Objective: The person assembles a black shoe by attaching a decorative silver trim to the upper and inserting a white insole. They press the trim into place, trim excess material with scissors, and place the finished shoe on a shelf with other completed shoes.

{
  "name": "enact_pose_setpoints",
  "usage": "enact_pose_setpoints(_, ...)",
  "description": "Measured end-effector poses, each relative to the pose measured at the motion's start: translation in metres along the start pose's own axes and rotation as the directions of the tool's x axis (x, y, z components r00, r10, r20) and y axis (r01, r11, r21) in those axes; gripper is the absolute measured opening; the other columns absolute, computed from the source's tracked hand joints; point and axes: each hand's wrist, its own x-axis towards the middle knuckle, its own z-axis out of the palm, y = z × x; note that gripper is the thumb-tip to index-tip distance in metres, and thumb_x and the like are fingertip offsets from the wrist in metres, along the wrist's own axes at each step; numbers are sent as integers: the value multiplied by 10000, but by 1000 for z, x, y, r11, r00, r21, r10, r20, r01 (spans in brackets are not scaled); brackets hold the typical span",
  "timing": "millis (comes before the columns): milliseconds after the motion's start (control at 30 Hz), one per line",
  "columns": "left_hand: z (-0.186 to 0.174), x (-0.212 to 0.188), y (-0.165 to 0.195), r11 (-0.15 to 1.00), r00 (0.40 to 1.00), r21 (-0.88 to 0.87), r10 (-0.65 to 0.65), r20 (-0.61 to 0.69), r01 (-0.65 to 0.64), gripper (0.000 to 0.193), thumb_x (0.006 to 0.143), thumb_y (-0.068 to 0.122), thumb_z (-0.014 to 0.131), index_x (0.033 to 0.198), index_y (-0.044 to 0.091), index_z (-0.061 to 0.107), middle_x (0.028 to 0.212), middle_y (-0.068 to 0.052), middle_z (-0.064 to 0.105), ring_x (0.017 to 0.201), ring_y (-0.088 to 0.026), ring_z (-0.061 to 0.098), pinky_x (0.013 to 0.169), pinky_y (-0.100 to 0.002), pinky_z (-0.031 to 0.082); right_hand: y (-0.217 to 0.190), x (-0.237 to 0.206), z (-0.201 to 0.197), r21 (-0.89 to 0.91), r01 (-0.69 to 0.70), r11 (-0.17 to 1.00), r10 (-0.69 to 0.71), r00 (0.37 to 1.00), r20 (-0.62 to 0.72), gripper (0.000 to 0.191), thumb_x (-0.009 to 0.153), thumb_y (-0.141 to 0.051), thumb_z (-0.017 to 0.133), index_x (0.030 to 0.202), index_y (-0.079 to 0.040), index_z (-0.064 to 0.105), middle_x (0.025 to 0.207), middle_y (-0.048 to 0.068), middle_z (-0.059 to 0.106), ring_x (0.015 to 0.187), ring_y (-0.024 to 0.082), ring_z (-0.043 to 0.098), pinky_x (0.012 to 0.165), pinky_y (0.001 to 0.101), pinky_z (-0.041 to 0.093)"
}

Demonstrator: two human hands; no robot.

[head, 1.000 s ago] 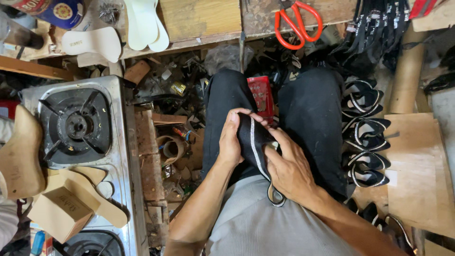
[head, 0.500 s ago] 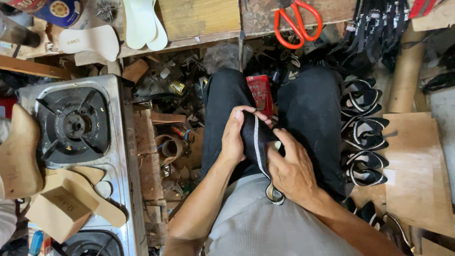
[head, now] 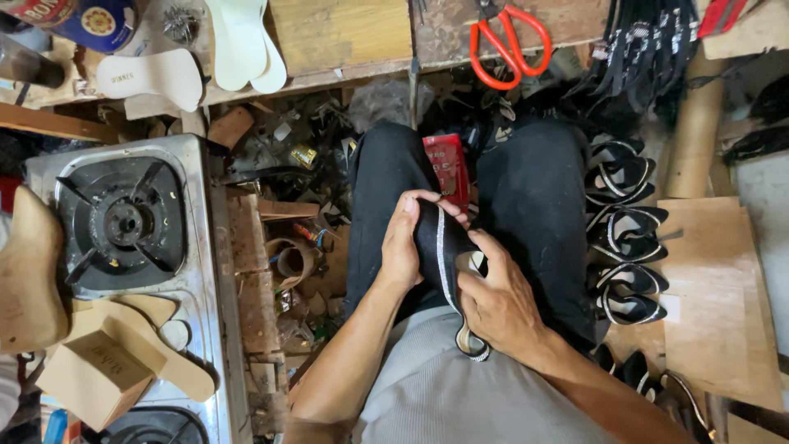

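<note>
Over my lap I hold a black shoe strap piece [head: 436,247] with a white beaded trim line running down it. My left hand [head: 405,247] wraps its fingers over the piece's top and left side. My right hand [head: 497,300] grips it from the right and below, thumb pressed near the trim. The lower end of the strap [head: 474,349] hangs over my grey shirt. A red pack [head: 446,168] lies between my knees just beyond the hands.
A gas stove [head: 123,222] stands at left with wooden shoe lasts [head: 29,263] and a small cardboard box [head: 94,370] beside it. Orange-handled scissors [head: 509,37] lie on the wooden bench. Finished black straps [head: 629,247] are stacked at right on a board [head: 715,288]. Scraps litter the floor.
My hands have shifted slightly on the strap, and the left fingers now curl further over its top. Everything else stays put.
</note>
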Motion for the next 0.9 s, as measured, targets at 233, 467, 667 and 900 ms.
enact_pose_setpoints(233, 1, 1, -1, 1000, 1000, 9, 7, -15, -7, 382, 1125, 332, 366, 1231, -4, 513, 1099, -224, 664, 1028, -320, 686, 948, -458, 578, -1, -1, -3, -117, -44, 992, 34, 995, -91, 286, 825, -78, 694, 1107, -29, 696, 1422, 283, 480, 1268, 485, 533, 1035, 521, 458)
enact_pose_setpoints(467, 0, 0, -3, 999, 1000, -38, 11, 21, -10, 380, 1130, 340, 383, 1236, -1, 513, 1102, -224, 664, 1034, -323, 685, 969, -463, 575, -1, -1, -2, -39, -9, 999, 8, 1000, -24, 218, 822, -64, 678, 1039, -69, 699, 1442, 260, 499, 1271, 446, 555, 1059, 494, 469)
enact_pose_setpoints(667, -2, -2, -5, 1000, 1000, -11, -3, -17, 3, 390, 1121, 349, 379, 1232, 0, 512, 1097, -217, 664, 1027, -316, 681, 954, -467, 576, -4, 0, -4, -131, -29, 991, 17, 995, -94, 299, 842, -123, 702, 1126, -31, 699, 1406, 249, 501, 1288, 461, 532, 1071, 510, 432)
enact_pose_setpoints(900, -6, -2, -8, 1000, 999, -11, -5, -54, 4, 380, 1124, 335, 368, 1229, -2, 509, 1079, -218, 658, 1008, -317, 680, 927, -467, 581, 8, 0, -2, 8, -1, 1000, 0, 999, 42, 356, 800, -77, 681, 1154, -39, 698, 1397, 255, 488, 1271, 447, 531, 1064, 498, 447)
